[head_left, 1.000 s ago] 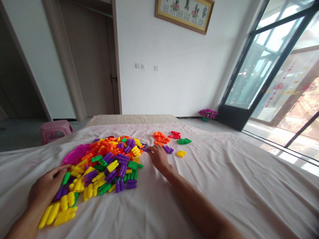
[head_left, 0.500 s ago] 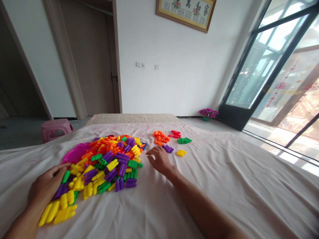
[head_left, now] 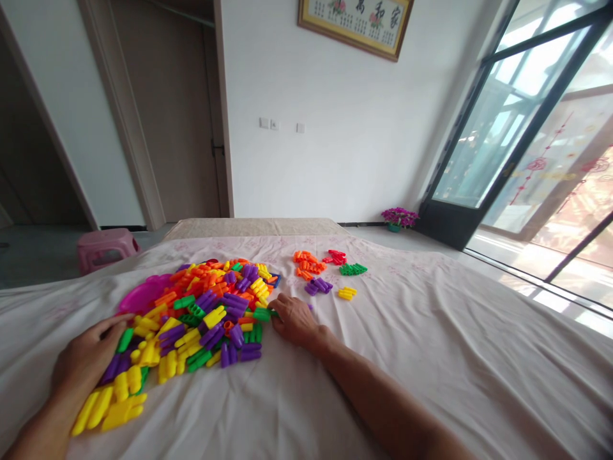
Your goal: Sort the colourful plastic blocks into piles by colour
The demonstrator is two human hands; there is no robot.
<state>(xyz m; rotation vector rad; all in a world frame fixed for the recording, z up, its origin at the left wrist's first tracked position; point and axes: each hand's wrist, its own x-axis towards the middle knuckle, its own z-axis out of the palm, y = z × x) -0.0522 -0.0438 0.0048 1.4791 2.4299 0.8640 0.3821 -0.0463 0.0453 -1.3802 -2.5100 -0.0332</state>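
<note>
Coloured plastic pieces, made of rounded tubes joined side by side (head_left: 205,313), lie heaped in front of you on the pale, wrinkled tablecloth with faint pink flowers (head_left: 407,358), a busy mix of yellow, purple, green and orange! And here's your right hand (head_left: 292,319) at the right edge of that heap, palm down, thumb and forefinger pinching the near end of a green ribbed plastic piece (head_left: 262,314), the other fingers curled in behind. Over on the other flank, your left hand (head_left: 89,358) rests against the heap, fingers reaching forward close together by the bright magenta plastic tray (head_left: 143,295); you have a small green piece (head_left: 125,340) right beside the thumb, but whether those fingertips grip anything, I cannot tell.

Look past your right hand and there are the small groups, sorted by colour: an orange cluster (head_left: 309,265), a red cluster (head_left: 335,257) just beside it, a green row (head_left: 353,269) to the right, a purple cluster (head_left: 318,287) nearer you and a yellow cluster (head_left: 347,293) to its right. A bit of purple (head_left: 310,306) peeks out beside your right knuckles, mostly hidden. Down at your near left, yellow pieces (head_left: 108,409) spill from the heap beside your left wrist, and beyond the cloth on that side stands a pink plastic stool (head_left: 108,250)
</note>
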